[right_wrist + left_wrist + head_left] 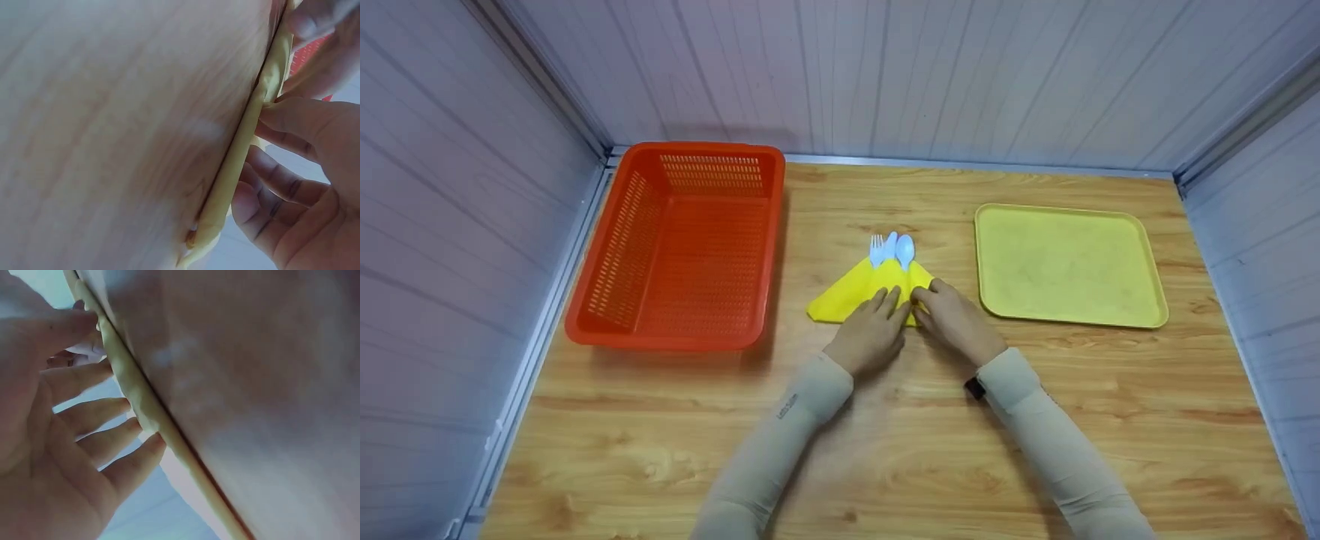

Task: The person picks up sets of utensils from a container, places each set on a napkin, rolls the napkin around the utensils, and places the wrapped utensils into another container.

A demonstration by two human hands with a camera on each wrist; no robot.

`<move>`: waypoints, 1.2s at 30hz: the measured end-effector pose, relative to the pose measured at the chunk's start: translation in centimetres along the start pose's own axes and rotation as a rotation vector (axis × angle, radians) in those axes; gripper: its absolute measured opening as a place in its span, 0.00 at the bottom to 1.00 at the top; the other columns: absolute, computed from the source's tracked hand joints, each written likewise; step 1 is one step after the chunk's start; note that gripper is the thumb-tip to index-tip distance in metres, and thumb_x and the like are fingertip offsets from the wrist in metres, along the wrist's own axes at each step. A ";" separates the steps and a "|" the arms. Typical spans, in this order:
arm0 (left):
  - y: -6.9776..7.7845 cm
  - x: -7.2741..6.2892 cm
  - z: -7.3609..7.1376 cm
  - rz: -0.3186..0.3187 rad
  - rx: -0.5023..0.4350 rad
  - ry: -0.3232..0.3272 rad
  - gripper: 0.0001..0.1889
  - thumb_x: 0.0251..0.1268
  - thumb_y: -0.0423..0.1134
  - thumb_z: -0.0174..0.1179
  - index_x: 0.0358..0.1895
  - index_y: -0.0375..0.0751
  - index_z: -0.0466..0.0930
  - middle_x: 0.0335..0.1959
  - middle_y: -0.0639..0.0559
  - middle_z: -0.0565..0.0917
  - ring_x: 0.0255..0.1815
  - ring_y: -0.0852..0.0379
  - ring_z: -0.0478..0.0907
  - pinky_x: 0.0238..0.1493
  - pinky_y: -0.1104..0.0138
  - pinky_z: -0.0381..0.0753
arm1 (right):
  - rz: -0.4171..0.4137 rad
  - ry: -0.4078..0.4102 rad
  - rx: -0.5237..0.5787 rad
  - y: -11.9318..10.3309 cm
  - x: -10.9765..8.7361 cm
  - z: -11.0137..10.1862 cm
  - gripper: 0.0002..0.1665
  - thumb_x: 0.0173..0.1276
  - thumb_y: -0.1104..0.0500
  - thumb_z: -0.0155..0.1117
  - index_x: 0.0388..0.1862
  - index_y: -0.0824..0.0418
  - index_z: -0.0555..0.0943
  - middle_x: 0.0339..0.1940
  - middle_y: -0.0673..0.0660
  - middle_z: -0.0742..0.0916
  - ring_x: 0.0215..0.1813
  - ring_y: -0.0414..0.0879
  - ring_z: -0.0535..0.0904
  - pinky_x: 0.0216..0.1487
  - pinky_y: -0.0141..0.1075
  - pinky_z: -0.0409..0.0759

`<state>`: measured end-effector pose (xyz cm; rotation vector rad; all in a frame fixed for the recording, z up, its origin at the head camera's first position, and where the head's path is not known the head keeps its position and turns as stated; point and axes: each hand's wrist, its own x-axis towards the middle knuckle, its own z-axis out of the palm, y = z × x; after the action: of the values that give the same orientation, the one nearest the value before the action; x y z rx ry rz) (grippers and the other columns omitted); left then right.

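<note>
A yellow napkin [851, 291] lies folded on the wooden table, its layers wrapped over a white fork [877, 250], a knife [890, 246] and a spoon [905, 251]. Only the upper ends of the cutlery stick out; the lower parts are hidden in the cloth. With nearly straight fingers, my left hand [870, 336] presses on the napkin's lower middle. My right hand [956, 319], fingers bent, pinches the cloth near its lower right edge. In the right wrist view, the thumb and forefinger meet at a crease in the napkin [236, 163].
To the left stands a red plastic basket [765, 300] with slotted walls. A yellow tray [1069, 266] lies flat on the right. Pale panels [885, 82] enclose the table [660, 442] at the back and both sides.
</note>
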<state>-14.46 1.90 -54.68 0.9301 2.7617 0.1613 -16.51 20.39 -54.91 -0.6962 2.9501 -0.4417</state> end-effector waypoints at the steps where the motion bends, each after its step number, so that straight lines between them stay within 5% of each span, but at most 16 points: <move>1: 0.1 0.0 0.1 -0.007 0.007 -0.021 0.30 0.80 0.48 0.46 0.79 0.43 0.57 0.79 0.41 0.55 0.78 0.42 0.52 0.73 0.51 0.59 | 0.001 0.002 -0.001 0.0 0.0 0.0 0.10 0.73 0.60 0.64 0.50 0.61 0.83 0.39 0.60 0.80 0.34 0.50 0.75 0.35 0.43 0.79; 14: 0.3 -0.4 0.2 -0.020 0.038 -0.060 0.30 0.82 0.49 0.41 0.80 0.45 0.51 0.81 0.43 0.49 0.80 0.44 0.47 0.75 0.51 0.53 | 0.050 0.005 -0.036 0.0 0.1 -0.2 0.10 0.70 0.57 0.68 0.48 0.58 0.83 0.40 0.60 0.80 0.39 0.54 0.77 0.37 0.46 0.80; 25: 0.3 -0.3 0.1 -0.011 0.008 -0.059 0.29 0.82 0.47 0.41 0.80 0.43 0.54 0.81 0.41 0.50 0.80 0.43 0.47 0.75 0.51 0.54 | 0.252 -0.027 -0.005 0.8 0.4 -1.1 0.46 0.64 0.44 0.73 0.69 0.72 0.68 0.56 0.72 0.76 0.56 0.65 0.73 0.54 0.56 0.76; 36: 0.3 -0.3 0.0 -0.017 -0.006 -0.065 0.28 0.82 0.47 0.39 0.80 0.43 0.53 0.81 0.41 0.50 0.80 0.43 0.46 0.75 0.51 0.53 | 0.375 -0.134 0.114 1.4 1.1 -1.5 0.42 0.61 0.39 0.73 0.57 0.71 0.73 0.48 0.66 0.76 0.48 0.58 0.71 0.49 0.50 0.74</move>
<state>-14.04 2.00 -54.60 0.8937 2.7068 0.1344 -18.30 21.51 -53.87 -0.1455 2.8087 -0.4998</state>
